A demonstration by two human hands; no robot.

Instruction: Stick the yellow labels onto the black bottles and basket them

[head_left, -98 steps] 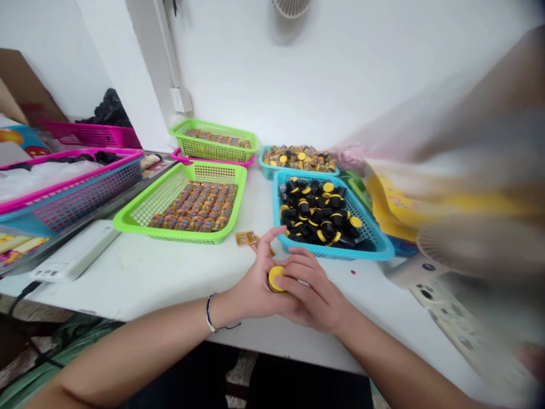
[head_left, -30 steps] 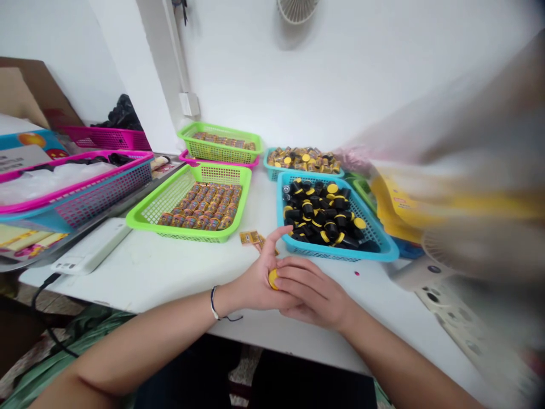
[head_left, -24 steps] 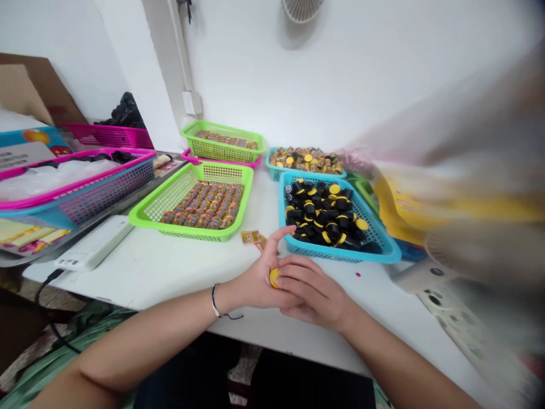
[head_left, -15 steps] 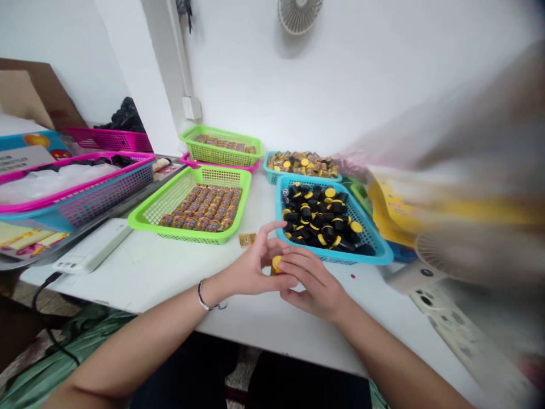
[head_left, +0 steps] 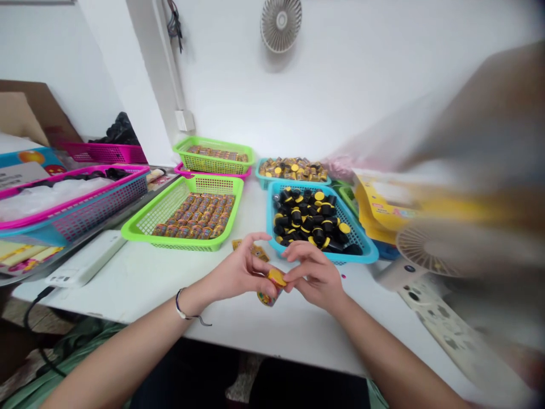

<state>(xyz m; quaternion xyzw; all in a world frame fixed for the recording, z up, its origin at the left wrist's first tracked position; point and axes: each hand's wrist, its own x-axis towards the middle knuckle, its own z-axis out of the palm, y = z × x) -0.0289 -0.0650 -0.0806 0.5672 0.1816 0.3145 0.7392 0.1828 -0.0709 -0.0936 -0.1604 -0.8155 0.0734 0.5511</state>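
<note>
Between my hands, above the table's front part, is a small jar (head_left: 268, 297) with a yellow lid and a colourful printed label, tilted. My left hand (head_left: 237, 274) grips it between thumb and fingers from the left. From the right, my right hand (head_left: 314, 277) pinches at the jar's side just by the lid, its other fingers curled above. Small yellow printed labels (head_left: 258, 253) lie on the table behind my left hand. Just beyond my right hand stands a blue basket (head_left: 369, 250) of black jars with yellow lids.
A green basket (head_left: 138, 218) holds rows of labelled jars; another green basket (head_left: 213, 165) stands behind it. A second blue basket (head_left: 264, 183) holds more jars. At left are a white power bank (head_left: 87, 258) and a pink-and-blue basket (head_left: 102, 201). A small fan (head_left: 426, 247) stands at right.
The jar has tipped and come lower, so its colourful label shows. My right hand's fingers have lifted off the lid and opened out somewhat. My view has shifted slightly.
</note>
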